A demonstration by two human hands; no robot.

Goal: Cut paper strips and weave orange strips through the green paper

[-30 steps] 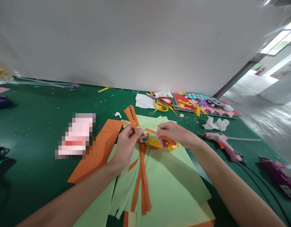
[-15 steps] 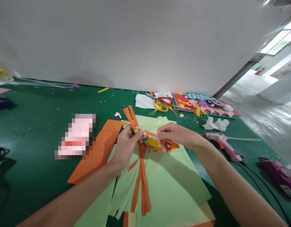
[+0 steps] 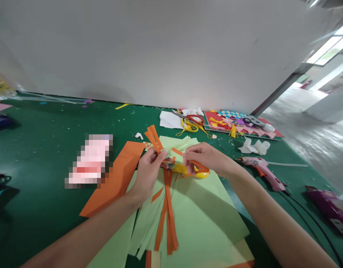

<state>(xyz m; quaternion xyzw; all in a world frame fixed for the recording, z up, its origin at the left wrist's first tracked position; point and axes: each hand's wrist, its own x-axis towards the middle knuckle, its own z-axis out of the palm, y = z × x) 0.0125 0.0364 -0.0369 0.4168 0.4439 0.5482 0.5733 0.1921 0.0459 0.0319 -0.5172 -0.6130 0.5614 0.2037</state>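
Note:
My left hand (image 3: 149, 165) pinches a small bundle of orange paper strips (image 3: 154, 137) that fan out above its thumb. Facing it, my right hand (image 3: 198, 155) is closed on another orange paper strip (image 3: 177, 151), whose end points toward the left hand. Yellow-handled scissors (image 3: 179, 168) lie beneath both hands, partly covered by the fingers. Under everything are light green paper sheets (image 3: 205, 212). Loose orange strips (image 3: 168, 212) and green strips (image 3: 149, 227) stretch toward me. A small orange-and-green woven piece (image 3: 147, 145) shows just behind my left hand.
Left lie an orange sheet (image 3: 115, 182) and a pixelated pink item (image 3: 89, 160). A pink glue gun (image 3: 263, 173) with a cord and a purple tool (image 3: 329, 208) lie right. Behind are red-handled scissors (image 3: 196, 119), crumpled tissue (image 3: 253, 146), a white earbud (image 3: 138, 136) and a wall (image 3: 149, 52).
The right hand's strip has come away from the left hand, leaving a gap between its end and the left fingers. Both arms have hardly moved.

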